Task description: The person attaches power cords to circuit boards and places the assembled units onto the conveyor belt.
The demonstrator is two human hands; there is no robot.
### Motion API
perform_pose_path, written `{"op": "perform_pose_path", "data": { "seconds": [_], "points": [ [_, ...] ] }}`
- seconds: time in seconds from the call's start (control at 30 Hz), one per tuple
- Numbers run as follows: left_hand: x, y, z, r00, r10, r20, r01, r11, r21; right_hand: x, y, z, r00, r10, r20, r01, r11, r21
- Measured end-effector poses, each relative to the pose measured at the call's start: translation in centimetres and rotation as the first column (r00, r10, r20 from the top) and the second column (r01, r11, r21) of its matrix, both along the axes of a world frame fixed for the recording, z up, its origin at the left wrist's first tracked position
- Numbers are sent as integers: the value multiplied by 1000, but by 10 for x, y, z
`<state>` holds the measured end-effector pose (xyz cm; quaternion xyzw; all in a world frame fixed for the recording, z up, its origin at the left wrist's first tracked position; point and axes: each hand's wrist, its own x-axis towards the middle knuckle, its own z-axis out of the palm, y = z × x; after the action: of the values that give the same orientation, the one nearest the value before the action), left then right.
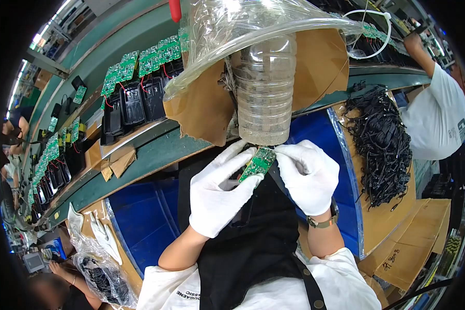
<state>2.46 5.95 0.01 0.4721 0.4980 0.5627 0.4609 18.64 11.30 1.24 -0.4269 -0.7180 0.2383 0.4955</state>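
My left hand (219,188), in a white glove, grips a small green circuit board (260,161) between thumb and fingers. The board is tilted in front of my black apron. My right hand (310,175), also gloved in white, is closed in a pinch at the board's upper right edge. What its fingertips hold, if anything, is too small to make out. A dark glossy piece (242,214) shows below my left hand against the apron, partly hidden. Just beyond both hands stands a clear ribbed plastic bottle (265,98), under a hood of clear plastic sheet (217,51).
Brown cardboard (320,70) flanks the bottle. Black casings (132,106) wired to green boards line the green bench at left. A heap of black cables (380,150) lies at right above a cardboard box (411,243). Spare gloves (106,237) lie lower left. Other people sit at both sides.
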Motion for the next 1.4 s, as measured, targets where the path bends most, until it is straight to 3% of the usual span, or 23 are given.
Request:
{"op": "perform_pose_path", "data": {
  "seconds": [0.13, 0.2, 0.33, 0.4, 0.6, 0.73, 0.77, 0.83, 0.87, 0.9, 0.93, 0.97, 1.1, 1.2, 1.23, 1.27, 1.3, 1.33, 1.37, 1.4],
  "points": [
    [-1, 0, -1, 997, -11, 76, 14, 999, -38, 0, 1, -2, 999, -10, 50, 8, 999, 43],
    [-1, -1, -2, 975, -35, 217, 51, 997, -65, 0, 1, -1, 999, -10, 44, 8, 999, 53],
    [-5, -3, -5, 962, -119, 247, 133, 990, -40, 4, -1, 0, 999, -31, -11, 32, 996, 82],
    [-6, -4, 4, 925, -115, 363, 194, 962, -190, 7, -3, 3, 998, -56, -19, 57, 995, 84],
    [-12, -9, 18, 884, -77, 462, 227, 933, -279, 19, -9, 2, 991, -104, -86, 109, 992, 65],
    [-26, -21, 32, 899, -94, 429, 217, 944, -248, 33, -15, -1, 993, -68, -96, 75, 994, 74],
    [-25, -25, 38, 951, -32, 306, 113, 961, -252, 33, -18, -1, 993, -66, -98, 73, 995, 73],
    [-45, -37, 46, 971, -73, 226, 111, 980, -162, 33, -23, -2, 920, -64, -386, 46, 997, -57],
    [-55, -44, 58, 980, -32, 196, 78, 970, -230, 38, -26, -1, 931, -40, -363, 16, 997, -69],
    [-68, -50, 65, 987, -72, 142, 91, 987, -134, 44, -24, -3, 930, -37, -365, 13, 998, -69],
    [-86, -51, 82, 971, -144, 190, 173, 973, -150, 49, -21, -6, 959, 48, -280, -45, 999, 16],
    [-113, -58, 96, 961, -266, 77, 277, 932, -234, 51, -20, -7, 974, 127, -185, -111, 989, 95],
    [-164, -86, 115, 962, -50, 269, 18, 993, 119, 50, -22, -8, 958, 113, -263, -115, 993, 11],
    [-161, -54, 151, 987, -129, -94, 155, 916, 370, 48, -23, -5, 958, 104, -267, -117, 993, -33],
    [-166, -40, 149, 953, 204, -225, -68, 864, 498, 49, -23, -5, 955, 114, -273, -127, 991, -29],
    [-172, -25, 147, 801, 523, -293, -241, 728, 642, 51, -22, -6, 968, 104, -229, -114, 993, -29],
    [-176, -14, 148, 553, 782, -287, -340, 526, 779, 51, -22, -7, 979, 93, -184, -100, 995, -28],
    [-186, -13, 169, -204, 737, -644, 9, 659, 752, 51, -23, -7, 978, 85, -193, -92, 995, -29],
    [-203, 6, 171, -12, 764, -645, 48, 645, 763, 50, -22, -8, 976, 92, -198, -98, 995, -24],
    [-200, 24, 174, -278, 783, -556, 150, 607, 780, 50, -22, -8, 978, 76, -196, -84, 996, -31]
  ]
}}
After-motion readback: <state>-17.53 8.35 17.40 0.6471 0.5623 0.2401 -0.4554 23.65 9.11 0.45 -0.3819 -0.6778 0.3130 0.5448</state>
